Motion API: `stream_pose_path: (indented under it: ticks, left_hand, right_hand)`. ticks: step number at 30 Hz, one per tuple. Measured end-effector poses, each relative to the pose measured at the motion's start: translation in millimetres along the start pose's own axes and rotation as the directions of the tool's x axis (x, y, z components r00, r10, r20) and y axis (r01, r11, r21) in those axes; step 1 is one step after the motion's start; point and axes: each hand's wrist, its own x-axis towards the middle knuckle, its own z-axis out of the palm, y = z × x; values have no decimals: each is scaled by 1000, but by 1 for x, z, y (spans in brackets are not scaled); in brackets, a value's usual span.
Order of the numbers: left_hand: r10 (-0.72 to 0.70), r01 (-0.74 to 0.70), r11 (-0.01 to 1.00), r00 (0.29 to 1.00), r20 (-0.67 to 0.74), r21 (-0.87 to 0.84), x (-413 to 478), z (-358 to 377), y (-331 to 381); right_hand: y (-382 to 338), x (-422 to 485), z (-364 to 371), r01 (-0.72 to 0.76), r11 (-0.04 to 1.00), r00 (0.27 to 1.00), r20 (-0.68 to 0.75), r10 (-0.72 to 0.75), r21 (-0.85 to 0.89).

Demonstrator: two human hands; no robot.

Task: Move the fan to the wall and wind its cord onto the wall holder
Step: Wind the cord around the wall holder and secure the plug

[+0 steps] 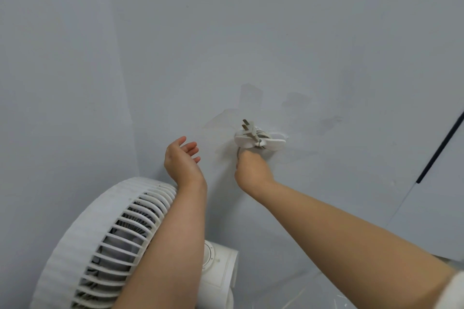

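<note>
Head cam from my end: the white round plastic fan with the slatted grille (105, 241) sits down-left of the white plastic wall holder (272, 144), close in by the pale grey wall (226, 32), on its chunky white base (222, 266). Its thin grey cord (237, 155) is looped around the holder. The white two-prong plug (248, 129) lies on top of the holder, prongs pointing up. One strand drops straight below the holder into the right hand (252, 172), which is right up under the holder with its fingers curled round that strand. The left hand (180, 158) hangs just left of the holder, loose and spread, holding nothing. Way off right of the holder there's a dark slanted strip (439, 150).
</note>
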Motion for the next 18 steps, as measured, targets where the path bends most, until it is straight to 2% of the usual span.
stream_pose_path:
  ticks: [6, 10, 18]
  left_hand:
    - [-20, 19, 1000, 999, 33, 9, -4, 2, -2]
    - [-26, 25, 1000, 998, 51, 18, -3, 3, -3]
    - [-24, 22, 999, 997, 74, 25, -2, 3, -5]
  right_hand:
    - [36, 0, -11, -59, 992, 998, -2, 60, 109]
    - [56, 1, -27, -121, 979, 992, 50, 114, 164]
    - [69, -5, -72, -92, 993, 996, -2, 92, 69]
